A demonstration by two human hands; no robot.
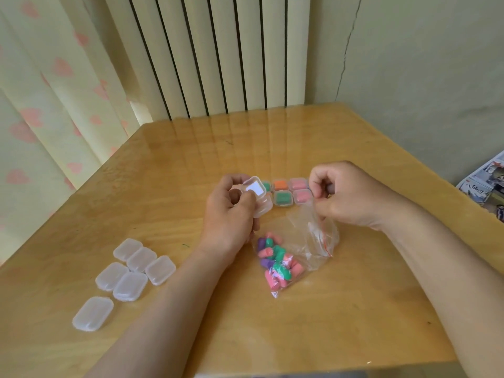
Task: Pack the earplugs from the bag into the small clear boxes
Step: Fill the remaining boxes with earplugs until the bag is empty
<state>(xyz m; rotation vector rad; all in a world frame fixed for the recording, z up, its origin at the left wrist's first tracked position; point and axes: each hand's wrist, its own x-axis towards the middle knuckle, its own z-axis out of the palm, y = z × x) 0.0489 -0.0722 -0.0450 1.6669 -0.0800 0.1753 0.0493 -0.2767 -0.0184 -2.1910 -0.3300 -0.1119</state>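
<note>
Although bagged, close at hand: pink, green and purple foam earplugs (274, 264) heaped at the near end of a clear plastic zip bag (313, 227), long axis running away toward its raised mouth. Mouth edge pinched by the curled fingers (321, 186) of the right hand (351, 197). Left hand (229, 211) nearer the heap, gripping a small clear hinged box (256, 192), lid up, apparently empty. Beyond, several closed clear boxes (283, 197) of coloured plugs. Far left on the wooden counter (191, 159), six closed empty boxes (131, 271).

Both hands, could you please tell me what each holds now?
Left hand: holding a small open clear plastic box.
Right hand: pinching the clear plastic zip bag at its mouth.
</note>
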